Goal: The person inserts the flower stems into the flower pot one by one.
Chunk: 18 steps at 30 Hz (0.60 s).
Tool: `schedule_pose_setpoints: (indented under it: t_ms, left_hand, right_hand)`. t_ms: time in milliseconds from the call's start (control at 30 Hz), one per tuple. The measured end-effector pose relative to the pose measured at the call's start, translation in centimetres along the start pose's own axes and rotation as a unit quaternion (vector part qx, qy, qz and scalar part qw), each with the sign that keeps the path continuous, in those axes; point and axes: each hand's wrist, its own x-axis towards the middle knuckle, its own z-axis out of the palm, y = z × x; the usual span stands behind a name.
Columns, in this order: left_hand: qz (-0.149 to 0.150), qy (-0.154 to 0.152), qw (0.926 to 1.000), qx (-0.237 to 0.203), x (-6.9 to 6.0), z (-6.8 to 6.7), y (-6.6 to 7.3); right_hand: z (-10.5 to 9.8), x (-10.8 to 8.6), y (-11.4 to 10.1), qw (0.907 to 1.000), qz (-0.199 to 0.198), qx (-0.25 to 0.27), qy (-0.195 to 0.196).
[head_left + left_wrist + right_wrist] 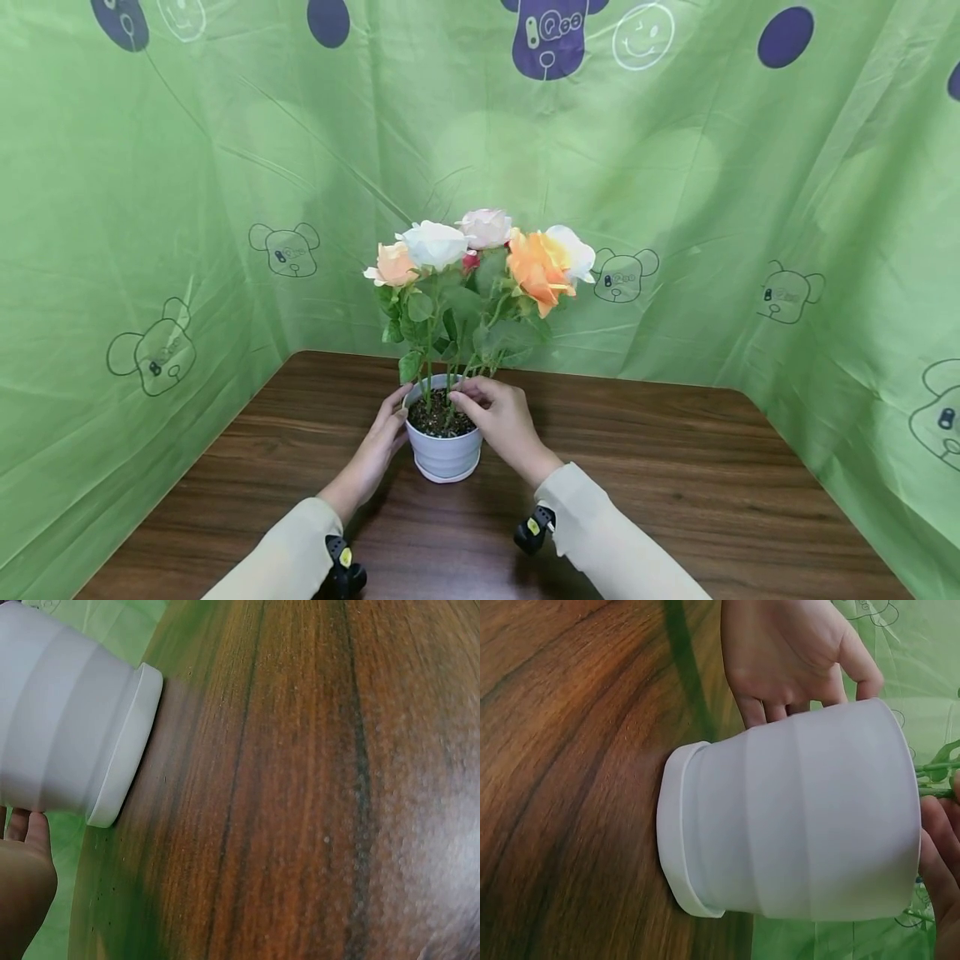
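Note:
A white ribbed flowerpot (446, 457) on a matching saucer (447, 477) stands on the table, filled with dark soil (433, 422). Artificial-looking roses rise from it: a pale blue-white rose (435, 244), a peach rose (394, 264), a pale pink rose (485, 227), an orange rose (537, 268) and a white rose (573, 252) among green leaves. My left hand (381, 435) holds the pot's left side, thumb at the rim, fingers around the outside, as the right wrist view shows. Over the pot's right rim, my right hand (504, 417) pinches a green stem (937, 792) just above the soil.
The brown wood-grain table (637, 475) extends around the pot. Behind it and at both sides hangs a green curtain (360, 150) printed with bear faces and purple shapes. Black wrist cameras are strapped on both light sleeves (600, 521).

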Motion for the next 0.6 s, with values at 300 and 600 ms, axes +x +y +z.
schedule_pose_setpoints:
  t_ms: [300, 600]
  left_hand:
    - [0.008, 0.000, 0.9999, -0.013, 0.11, 0.03, -0.17]
    - [0.005, -0.004, 0.9999, -0.011, 0.06, 0.01, -0.20]
  right_hand:
    - [0.38, 0.55, 0.09, 0.9935, -0.080, -0.081, -0.012]
    - [0.57, 0.81, -0.18, 0.9852, -0.113, -0.123, -0.039]
